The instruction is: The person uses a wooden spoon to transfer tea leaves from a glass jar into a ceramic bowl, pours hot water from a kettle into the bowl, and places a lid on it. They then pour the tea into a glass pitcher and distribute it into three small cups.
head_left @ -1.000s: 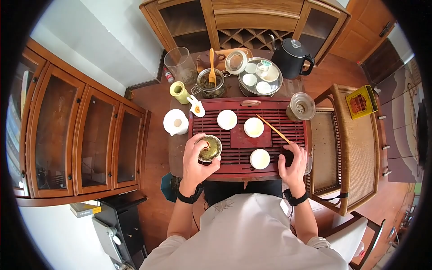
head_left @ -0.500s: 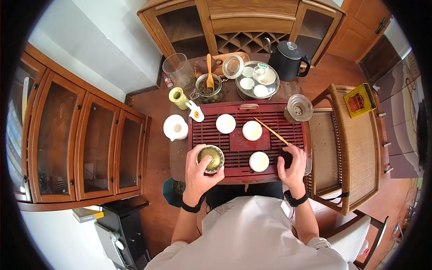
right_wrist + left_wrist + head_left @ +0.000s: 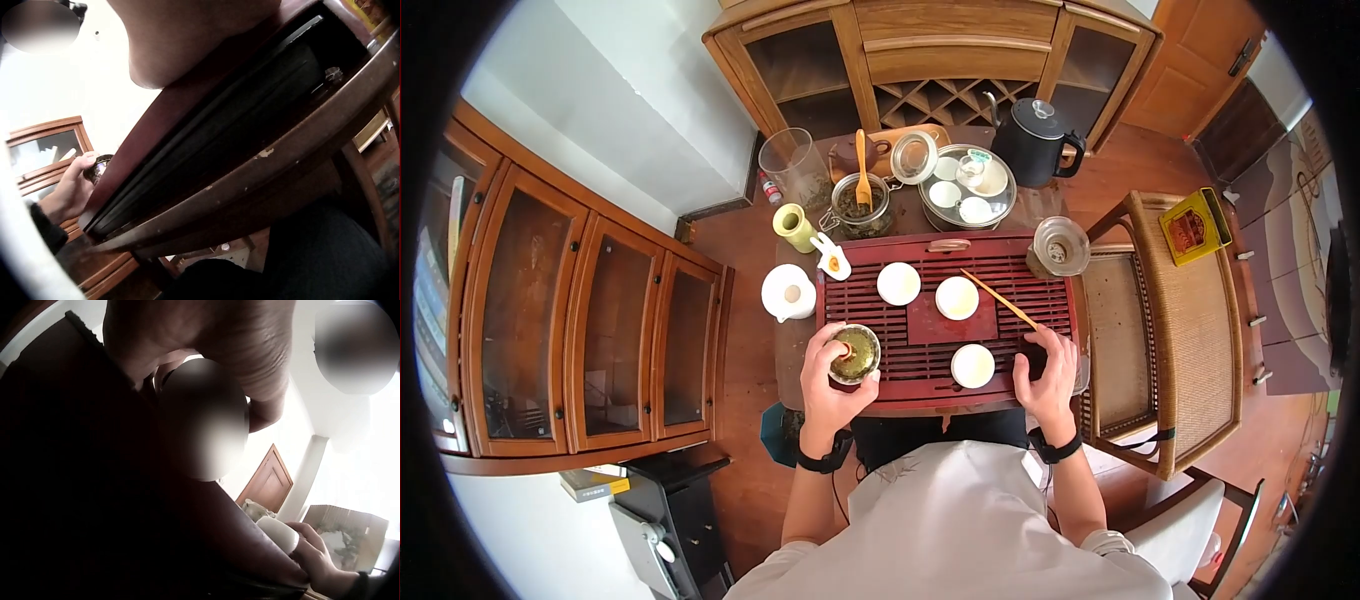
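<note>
My left hand [image 3: 828,385] grips a small round gaiwan [image 3: 862,358] with a patterned rim and a greenish-gold top, at the left front of the red slatted tea tray [image 3: 925,396]. Thumb and fingers are round its sides, and one finger bends over onto the top. At the tray's right front, my right hand [image 3: 1052,382] rests with relaxed fingers, its fingertips right by the lower end of a thin wooden stick [image 3: 1000,298]. Three white cups with pale liquid stand between the hands: a near cup [image 3: 972,367], a middle cup [image 3: 956,298] and a left cup [image 3: 898,284].
Left of the tray stands a white pitcher [image 3: 788,293], with a white hand-shaped ornament [image 3: 832,258] nearby. Behind are a tea-leaf jar [image 3: 862,215] with a wooden scoop, a glass-lidded pot [image 3: 935,215] and a black kettle [image 3: 1035,150]. A strainer cup [image 3: 1060,250] stands at the right.
My left hand has brought the gaiwan slightly nearer my body, then a little back left, its top tilting differently. My right hand stays by the stick. The head view has shifted slightly.
</note>
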`<state>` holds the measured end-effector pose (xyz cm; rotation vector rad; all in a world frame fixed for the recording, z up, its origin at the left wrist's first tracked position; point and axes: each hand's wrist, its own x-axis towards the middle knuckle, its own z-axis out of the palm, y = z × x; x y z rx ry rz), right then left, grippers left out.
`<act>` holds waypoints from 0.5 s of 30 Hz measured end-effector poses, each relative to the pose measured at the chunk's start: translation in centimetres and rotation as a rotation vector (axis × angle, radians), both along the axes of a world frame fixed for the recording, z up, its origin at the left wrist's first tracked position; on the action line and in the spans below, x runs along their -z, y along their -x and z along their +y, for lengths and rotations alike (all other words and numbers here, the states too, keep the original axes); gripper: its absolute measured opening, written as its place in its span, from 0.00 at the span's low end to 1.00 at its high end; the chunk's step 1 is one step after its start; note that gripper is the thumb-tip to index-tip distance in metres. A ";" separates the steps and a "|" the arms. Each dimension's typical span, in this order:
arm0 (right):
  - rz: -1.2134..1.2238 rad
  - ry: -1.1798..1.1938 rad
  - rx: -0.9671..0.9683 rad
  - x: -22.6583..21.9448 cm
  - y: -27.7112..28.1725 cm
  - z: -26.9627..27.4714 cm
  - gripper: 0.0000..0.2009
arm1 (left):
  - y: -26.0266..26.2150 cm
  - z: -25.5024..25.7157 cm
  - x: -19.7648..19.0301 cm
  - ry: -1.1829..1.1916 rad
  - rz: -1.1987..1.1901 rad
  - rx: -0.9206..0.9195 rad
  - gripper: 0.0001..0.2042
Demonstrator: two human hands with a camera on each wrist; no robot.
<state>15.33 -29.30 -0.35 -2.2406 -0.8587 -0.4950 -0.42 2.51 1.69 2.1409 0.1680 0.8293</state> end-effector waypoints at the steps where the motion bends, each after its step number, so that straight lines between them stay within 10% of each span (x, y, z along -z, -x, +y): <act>1: 0.002 0.002 -0.001 0.0 0.0 0.0 0.29 | 0.0 0.2 0.0 0.003 0.010 -0.010 0.29; 15: -0.007 -0.004 0.001 -0.2 0.0 0.0 0.29 | -0.9 -0.6 -0.6 -0.048 0.027 0.025 0.30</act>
